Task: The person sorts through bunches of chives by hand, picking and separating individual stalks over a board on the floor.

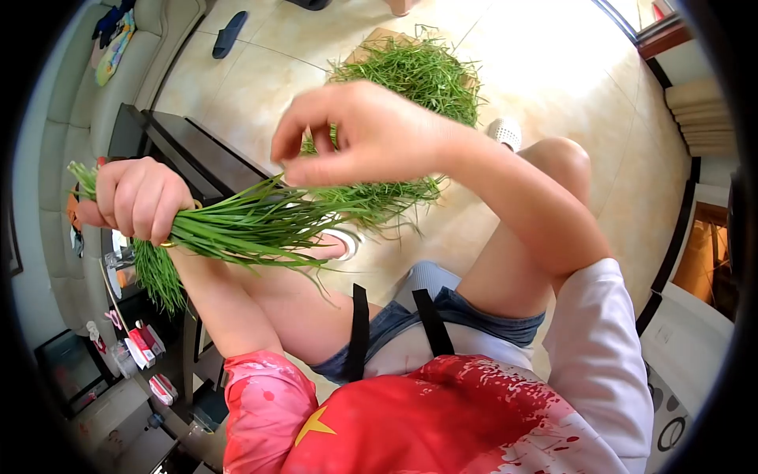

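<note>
A bunch of long green stalks (253, 225) is gripped near one end by my left hand (142, 197), its leafy ends spreading to the right. Above those leafy ends is my right hand (359, 134), blurred by motion, with its fingers curled and parted and nothing visible between them. On the floor beyond my right hand lies a big loose heap of the same greens (418, 75), partly over a piece of cardboard (379, 43). More greens (158, 276) hang below my left forearm at the dark table.
A dark table (197, 150) stands at the left, with small packages (144, 344) beside it. Behind it is a pale sofa (67, 150). A dark slipper (230, 35) lies on the tiled floor (268, 67). My knees are on both sides below my hands.
</note>
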`<state>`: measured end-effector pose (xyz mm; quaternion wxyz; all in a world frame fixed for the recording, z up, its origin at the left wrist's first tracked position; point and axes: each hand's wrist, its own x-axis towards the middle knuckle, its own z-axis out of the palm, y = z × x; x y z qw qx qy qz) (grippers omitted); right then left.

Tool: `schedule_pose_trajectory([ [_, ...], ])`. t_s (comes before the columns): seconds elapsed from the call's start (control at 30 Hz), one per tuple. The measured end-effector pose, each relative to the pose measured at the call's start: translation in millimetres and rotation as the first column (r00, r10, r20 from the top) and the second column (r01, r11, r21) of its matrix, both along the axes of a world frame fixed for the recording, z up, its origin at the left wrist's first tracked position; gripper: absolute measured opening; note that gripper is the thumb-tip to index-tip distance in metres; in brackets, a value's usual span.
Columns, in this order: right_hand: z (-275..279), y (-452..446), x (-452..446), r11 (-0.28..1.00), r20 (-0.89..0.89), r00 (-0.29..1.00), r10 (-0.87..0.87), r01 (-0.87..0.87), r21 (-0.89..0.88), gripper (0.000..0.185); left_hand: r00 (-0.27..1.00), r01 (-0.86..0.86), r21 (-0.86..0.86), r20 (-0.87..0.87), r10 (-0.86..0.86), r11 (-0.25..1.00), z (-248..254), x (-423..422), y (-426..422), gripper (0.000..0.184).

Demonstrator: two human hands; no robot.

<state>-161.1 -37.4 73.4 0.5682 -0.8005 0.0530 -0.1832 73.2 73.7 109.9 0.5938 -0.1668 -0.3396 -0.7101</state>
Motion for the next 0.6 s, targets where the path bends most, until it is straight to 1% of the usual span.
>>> schedule_pose_trajectory([
  [0.1,-10,20,4,0.976,0.125,0.992,0.004,0.024,-0.218,0.023,1.000,-0.031,0.005,-0.003,0.031,1.000,-2,-2,-3,0.033],
  [0.13,-17,21,7,0.976,0.127,0.992,0.003,0.024,-0.214,0.023,1.000,-0.020,0.001,0.010,0.020,1.000,-2,-2,-5,0.033],
  [0.2,-28,20,14,0.916,0.296,0.955,0.023,0.098,-0.388,0.018,1.000,-0.007,-0.005,0.021,0.007,1.000,-3,-4,-8,0.034],
  [0.33,-23,19,7,0.897,0.257,0.966,0.019,0.097,-0.430,0.017,0.998,-0.048,0.039,-0.035,0.049,0.998,-5,-6,-11,0.034],
  [0.4,-21,17,3,0.864,0.221,0.975,-0.001,0.112,-0.492,0.018,0.996,-0.062,0.054,-0.058,0.065,0.997,-8,-4,-11,0.034],
  [0.43,-23,14,2,0.864,0.221,0.975,-0.002,0.113,-0.490,0.018,0.992,-0.095,0.077,-0.071,0.100,0.993,-8,-1,-11,0.034],
  [0.47,-25,9,2,0.840,0.251,0.964,-0.086,0.206,-0.501,0.020,0.987,-0.126,0.100,-0.084,0.135,0.987,-8,1,-10,0.034],
  [0.5,-27,5,1,0.807,0.283,0.944,-0.169,0.297,-0.510,0.022,0.988,-0.124,0.100,-0.084,0.133,0.987,-8,2,-10,0.034],
  [0.53,-14,-2,-6,0.751,-0.010,0.931,-0.364,0.287,-0.594,0.035,0.984,-0.117,0.115,-0.121,0.131,0.986,-7,3,-9,0.031],
  [0.57,3,-11,-11,0.753,-0.335,0.805,-0.490,0.198,-0.628,0.048,0.979,-0.110,0.132,-0.158,0.131,0.985,-7,3,-7,0.029],
  [0.6,-15,-26,-17,0.642,-0.264,0.752,-0.604,0.263,-0.720,0.058,0.979,-0.108,0.132,-0.160,0.128,0.985,-6,6,-6,0.029],
])
